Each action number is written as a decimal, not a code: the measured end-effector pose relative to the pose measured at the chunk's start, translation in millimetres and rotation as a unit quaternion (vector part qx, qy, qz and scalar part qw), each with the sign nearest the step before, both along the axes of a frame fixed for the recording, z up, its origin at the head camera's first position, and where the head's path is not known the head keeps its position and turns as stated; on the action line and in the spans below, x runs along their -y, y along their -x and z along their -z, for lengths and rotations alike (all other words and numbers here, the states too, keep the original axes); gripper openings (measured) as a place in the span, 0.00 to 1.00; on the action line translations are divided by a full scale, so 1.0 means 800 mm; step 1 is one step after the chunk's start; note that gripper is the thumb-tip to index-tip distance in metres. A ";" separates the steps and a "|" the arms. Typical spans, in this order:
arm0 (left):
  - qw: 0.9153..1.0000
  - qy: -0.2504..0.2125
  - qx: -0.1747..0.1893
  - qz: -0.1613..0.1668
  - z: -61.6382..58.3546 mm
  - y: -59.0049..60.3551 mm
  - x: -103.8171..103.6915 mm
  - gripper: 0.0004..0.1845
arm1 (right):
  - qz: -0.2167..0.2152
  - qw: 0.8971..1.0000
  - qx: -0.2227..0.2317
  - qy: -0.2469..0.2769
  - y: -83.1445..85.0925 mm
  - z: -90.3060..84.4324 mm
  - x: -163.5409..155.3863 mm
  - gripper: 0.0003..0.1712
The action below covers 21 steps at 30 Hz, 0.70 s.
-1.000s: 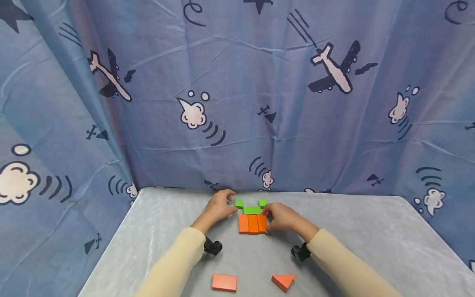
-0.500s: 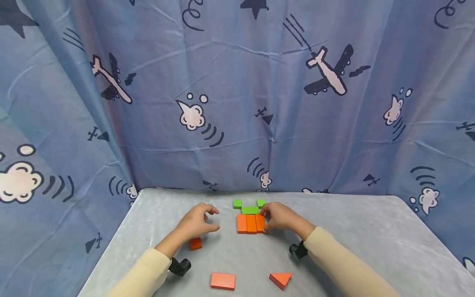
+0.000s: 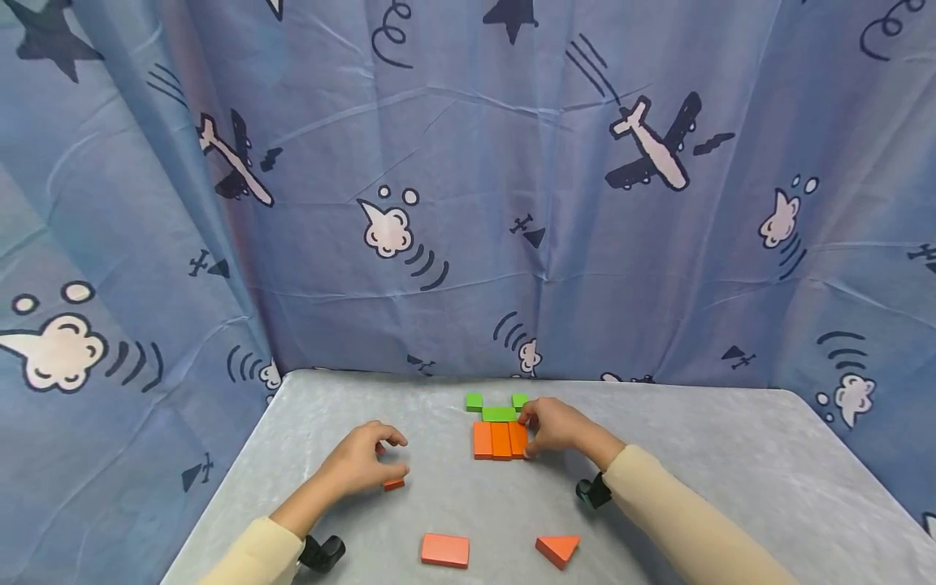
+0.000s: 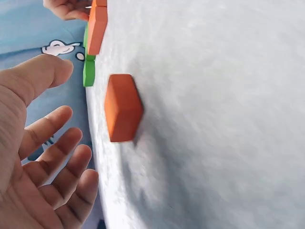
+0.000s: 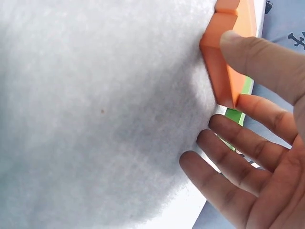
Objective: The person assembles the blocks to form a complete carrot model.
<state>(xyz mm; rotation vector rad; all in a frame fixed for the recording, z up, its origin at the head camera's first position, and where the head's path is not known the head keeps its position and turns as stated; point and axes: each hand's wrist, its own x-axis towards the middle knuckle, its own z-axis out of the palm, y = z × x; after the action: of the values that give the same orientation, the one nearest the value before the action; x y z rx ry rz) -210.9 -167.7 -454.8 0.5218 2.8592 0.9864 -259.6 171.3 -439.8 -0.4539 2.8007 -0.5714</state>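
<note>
On the grey table (image 3: 695, 455), the left hand (image 3: 358, 463) hovers over a small orange block (image 3: 393, 484), which lies flat just under the fingertips. The left wrist view shows the fingers loosely spread and lightly bent, with a gap between them and the block, so the hand holds nothing.

To the right, at the table's middle, stand three orange bars (image 3: 500, 439) side by side, touching one another. A green bar (image 3: 499, 413) lies across their far ends, and two green cubes (image 3: 474, 400) sit at its far corners. The right hand (image 3: 556, 426) rests against the right side of the bars: thumb on the near corner, forefinger at the far one (a light pinch on the outermost bar, the other fingers relaxed and spread).

Nearer the person lie an orange slab (image 3: 444, 550) and, to its right, an orange triangle (image 3: 557, 550), well apart from both hands.

A blue curtain (image 3: 468, 203) printed with planes hangs behind the table.
</note>
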 end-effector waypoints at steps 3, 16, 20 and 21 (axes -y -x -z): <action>1.000 0.000 0.002 -0.003 0.005 -0.003 0.006 0.15 | 0.000 1.000 -0.002 0.002 0.000 0.001 0.000 0.24; 0.999 0.032 0.013 0.013 0.017 -0.010 0.017 0.16 | -0.001 1.000 -0.001 0.004 0.001 0.003 -0.002 0.24; 0.999 0.042 0.016 0.016 0.019 -0.008 0.016 0.15 | -0.003 1.000 -0.004 0.006 0.001 0.004 -0.002 0.24; 0.999 0.047 0.015 0.017 0.019 -0.008 0.016 0.15 | -0.003 1.000 -0.005 0.007 0.001 0.004 -0.002 0.24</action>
<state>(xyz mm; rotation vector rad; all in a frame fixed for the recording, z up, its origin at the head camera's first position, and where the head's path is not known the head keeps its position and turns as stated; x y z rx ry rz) -204.8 -180.8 -470.2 0.5404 2.8423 0.8430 -260.2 173.2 -443.3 -0.4682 2.8062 -0.5882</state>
